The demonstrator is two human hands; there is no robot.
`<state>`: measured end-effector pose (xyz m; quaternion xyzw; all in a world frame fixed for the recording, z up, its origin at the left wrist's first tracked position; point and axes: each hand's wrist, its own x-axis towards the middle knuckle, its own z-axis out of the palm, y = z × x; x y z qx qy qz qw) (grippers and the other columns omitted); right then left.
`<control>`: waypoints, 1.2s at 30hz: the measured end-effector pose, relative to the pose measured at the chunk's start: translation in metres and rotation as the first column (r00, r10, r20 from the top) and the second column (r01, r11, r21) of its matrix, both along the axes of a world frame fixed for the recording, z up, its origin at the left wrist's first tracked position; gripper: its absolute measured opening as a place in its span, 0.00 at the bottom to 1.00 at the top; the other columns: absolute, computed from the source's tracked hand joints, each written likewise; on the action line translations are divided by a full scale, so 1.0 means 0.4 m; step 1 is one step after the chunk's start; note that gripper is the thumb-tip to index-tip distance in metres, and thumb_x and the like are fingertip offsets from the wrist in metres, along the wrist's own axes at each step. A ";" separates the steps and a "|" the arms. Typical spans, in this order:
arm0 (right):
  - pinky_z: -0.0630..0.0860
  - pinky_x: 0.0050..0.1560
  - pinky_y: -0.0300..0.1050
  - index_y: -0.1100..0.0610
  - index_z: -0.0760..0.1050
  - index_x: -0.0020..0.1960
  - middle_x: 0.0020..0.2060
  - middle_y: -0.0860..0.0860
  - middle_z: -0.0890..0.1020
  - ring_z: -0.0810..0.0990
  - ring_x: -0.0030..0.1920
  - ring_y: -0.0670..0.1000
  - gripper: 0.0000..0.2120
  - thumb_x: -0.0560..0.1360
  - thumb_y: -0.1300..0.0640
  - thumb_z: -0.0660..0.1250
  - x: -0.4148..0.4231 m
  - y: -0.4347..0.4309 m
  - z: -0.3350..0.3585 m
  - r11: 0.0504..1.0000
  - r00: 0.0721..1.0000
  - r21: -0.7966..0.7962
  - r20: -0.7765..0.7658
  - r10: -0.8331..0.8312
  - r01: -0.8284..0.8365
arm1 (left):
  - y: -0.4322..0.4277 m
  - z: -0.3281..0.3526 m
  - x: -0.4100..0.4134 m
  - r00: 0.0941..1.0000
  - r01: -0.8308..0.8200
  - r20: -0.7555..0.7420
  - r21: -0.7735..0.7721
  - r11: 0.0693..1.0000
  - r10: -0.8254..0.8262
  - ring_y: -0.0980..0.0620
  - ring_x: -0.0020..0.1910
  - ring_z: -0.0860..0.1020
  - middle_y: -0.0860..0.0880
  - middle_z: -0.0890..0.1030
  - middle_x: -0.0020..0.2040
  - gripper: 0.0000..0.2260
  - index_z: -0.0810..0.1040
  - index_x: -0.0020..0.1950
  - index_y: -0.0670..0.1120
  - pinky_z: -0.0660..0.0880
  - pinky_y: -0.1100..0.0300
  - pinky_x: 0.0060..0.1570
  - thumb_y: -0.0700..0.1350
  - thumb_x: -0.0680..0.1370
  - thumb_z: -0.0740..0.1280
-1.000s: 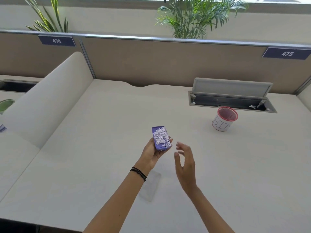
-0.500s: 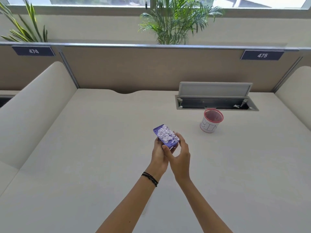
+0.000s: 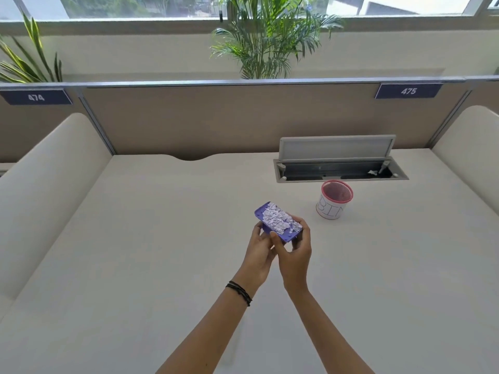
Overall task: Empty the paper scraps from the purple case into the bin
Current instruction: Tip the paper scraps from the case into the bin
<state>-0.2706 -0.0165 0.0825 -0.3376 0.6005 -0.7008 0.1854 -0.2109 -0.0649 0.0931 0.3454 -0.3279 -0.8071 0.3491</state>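
Note:
The purple case (image 3: 260,213) is held above the middle of the cream desk, heaped with small white paper scraps (image 3: 279,221). My left hand (image 3: 259,256) grips it from below at its near left side. My right hand (image 3: 294,253) holds its near right end, thumb on the front edge. The bin (image 3: 334,200), a small white cup with a red rim and "BIN" written on it, stands on the desk up and to the right of the case, about one case length away.
Behind the bin an open cable hatch (image 3: 339,171) with its raised lid (image 3: 336,147) is set into the desk. A tan partition (image 3: 216,120) closes the back, and rounded cream dividers (image 3: 48,184) flank both sides. Plants stand behind the partition.
My right hand has come from open air beside the case onto its near right end. The case now lies turned more towards the bin, held by both hands.

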 end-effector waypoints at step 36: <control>0.75 0.53 0.34 0.62 0.59 0.73 0.66 0.60 0.72 0.74 0.63 0.58 0.32 0.75 0.56 0.69 -0.558 -0.118 0.009 0.894 0.888 0.217 -0.344 -0.305 0.391 | -0.211 -0.310 0.176 0.598 0.389 0.766 -0.534 0.751 0.235 0.54 0.76 0.50 0.50 0.58 0.76 0.20 0.63 0.72 0.45 0.34 0.59 0.72 0.38 0.80 0.55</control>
